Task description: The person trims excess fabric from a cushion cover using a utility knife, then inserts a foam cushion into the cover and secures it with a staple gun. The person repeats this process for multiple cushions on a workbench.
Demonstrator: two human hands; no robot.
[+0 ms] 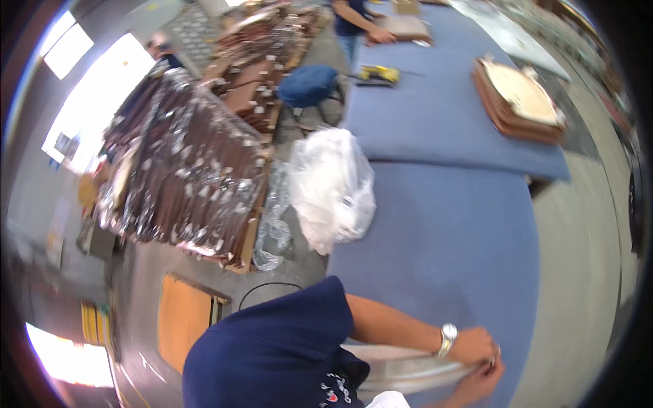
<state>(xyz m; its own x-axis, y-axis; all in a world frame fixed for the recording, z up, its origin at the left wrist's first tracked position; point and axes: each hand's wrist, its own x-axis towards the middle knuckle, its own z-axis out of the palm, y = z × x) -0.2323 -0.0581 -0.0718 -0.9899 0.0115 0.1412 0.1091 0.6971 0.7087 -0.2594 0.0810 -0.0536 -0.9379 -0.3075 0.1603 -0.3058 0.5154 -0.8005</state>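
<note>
A long pale beige piece with a whitish band along its edge (415,369) lies across the blue-covered table, close to my body. My left hand (474,345), with a watch on its wrist, is closed at the right end of this piece, fingers pinched together. Just below it, my right hand (481,382) is closed too, its fingertips meeting those of the left at the same end. The exact spot between the fingertips is hidden and slightly blurred. My dark blue sleeve and shirt cover part of the piece on the left.
The blue padded table (435,224) has a seam across it. On it are a yellow-black power tool (378,75) and stacked brown cushions (520,102). A plastic bag (332,190) hangs at its left edge. Beyond stand a blue stool (307,85), wrapped brown panels (183,163) and a co-worker (354,20).
</note>
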